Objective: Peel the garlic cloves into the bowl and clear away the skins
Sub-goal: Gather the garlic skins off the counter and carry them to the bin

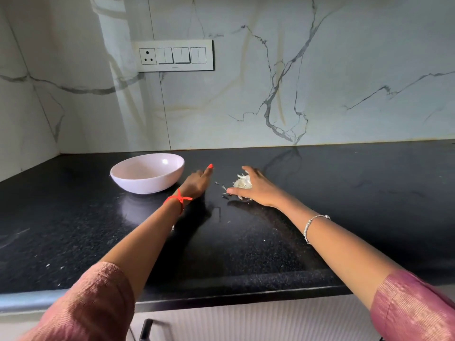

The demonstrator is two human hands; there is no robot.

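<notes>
A marble-patterned wall [320, 70] with grey veins fills the upper half of the view, and a white switch panel [174, 55] with one socket is set into it at the left. Below it runs a glossy black speckled bench [344, 193], reaching into the corner on the left. Two bare forearms stretch out over the bench from pink sleeves [98, 303].

A pale, round bowl [147, 183] stands upright on the bench, left of centre and near the wall. Its near wall hides the bottom, so what lies in it cannot be told.

The left hand [198, 182] lies on the bench just right of the bowl. Its fingers point away, stretched out with one red nail showing, and it holds nothing that can be seen. The right hand [256, 188] is near it, further right. This hand cups a small heap of garlic skins [242, 182] on the bench, with the fingers curved over the far side and the thumb lying along the near side.

A red thread [178, 199] is tied round the left wrist, and a silver bracelet [311, 225] sits on the right forearm. A few loose flakes [222, 196] lie on the bench between the two hands.
</notes>
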